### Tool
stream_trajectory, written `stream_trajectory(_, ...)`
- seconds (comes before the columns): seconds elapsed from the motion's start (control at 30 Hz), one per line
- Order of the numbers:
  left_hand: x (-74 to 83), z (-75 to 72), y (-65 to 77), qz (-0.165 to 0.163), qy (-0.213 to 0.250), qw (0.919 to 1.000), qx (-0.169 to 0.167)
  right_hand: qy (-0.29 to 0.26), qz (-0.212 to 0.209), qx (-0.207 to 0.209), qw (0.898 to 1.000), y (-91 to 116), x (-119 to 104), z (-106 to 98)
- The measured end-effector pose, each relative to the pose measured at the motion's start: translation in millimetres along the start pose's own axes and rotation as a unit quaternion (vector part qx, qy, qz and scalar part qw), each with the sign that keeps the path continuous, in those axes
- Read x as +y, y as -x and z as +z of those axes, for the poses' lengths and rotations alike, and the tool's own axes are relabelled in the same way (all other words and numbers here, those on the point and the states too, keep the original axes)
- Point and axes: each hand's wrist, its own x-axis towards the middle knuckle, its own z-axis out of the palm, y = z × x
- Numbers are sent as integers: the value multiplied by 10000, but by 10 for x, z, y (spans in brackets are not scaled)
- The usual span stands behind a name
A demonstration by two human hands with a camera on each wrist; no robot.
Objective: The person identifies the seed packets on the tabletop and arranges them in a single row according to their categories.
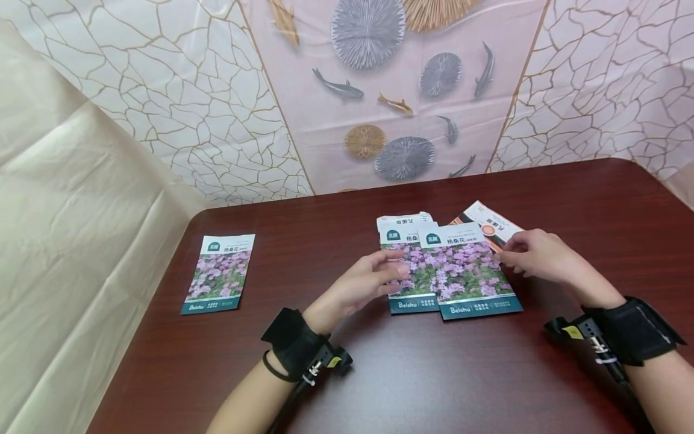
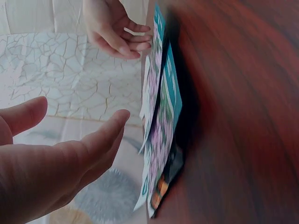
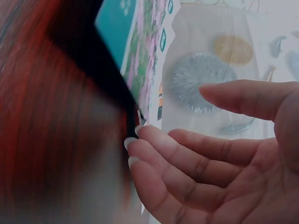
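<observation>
Two flower seed packets with pink blossoms and teal bottoms overlap on the table, the right packet lying partly over the left packet. Under them, a white packet shows at the top, and a white, orange and black packet sticks out slantwise at upper right. My left hand hovers over the left packet's edge, thumb and fingers spread apart with nothing between them. Beside the right packet's edge is my right hand; in the right wrist view, its fingertips are right at that edge, thumb apart.
Another flower seed packet lies alone at the left of the dark red-brown table. A patterned cloth with fish and round motifs hangs behind the table, and a cream cloth runs along its left side.
</observation>
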Motion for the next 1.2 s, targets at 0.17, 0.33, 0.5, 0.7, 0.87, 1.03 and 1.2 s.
stream_trajectory(0.17, -22, 105, -72, -75, 183, 9990, -405, -471, 489, -437, 9967, -9, 37, 9)
stream_trajectory(0.33, -52, 178, -142, -255, 206, 9970, -700, -521, 655, -748, 9937, -32, 68, 37)
stream_trajectory(0.5, -103, 203, -187, -473, 113, 9963, -713, -585, 652, -909, 9920, -53, 91, 70)
stream_trajectory(0.7, -162, 203, -215, -553, 44, 9963, -664, -782, 642, -960, 9902, -63, 105, 83)
stream_trajectory(0.87, -186, 192, -225, -553, 43, 9963, -659, -961, 564, -994, 9888, -65, 114, 75)
stream_trajectory(1.03, -186, 195, -218, -537, 47, 9962, -683, -1357, 495, -1061, 9838, -62, 149, 69)
stream_trajectory(1.2, -188, 202, -207, -531, 72, 9965, -647, -1842, 556, -1005, 9762, -63, 185, 74)
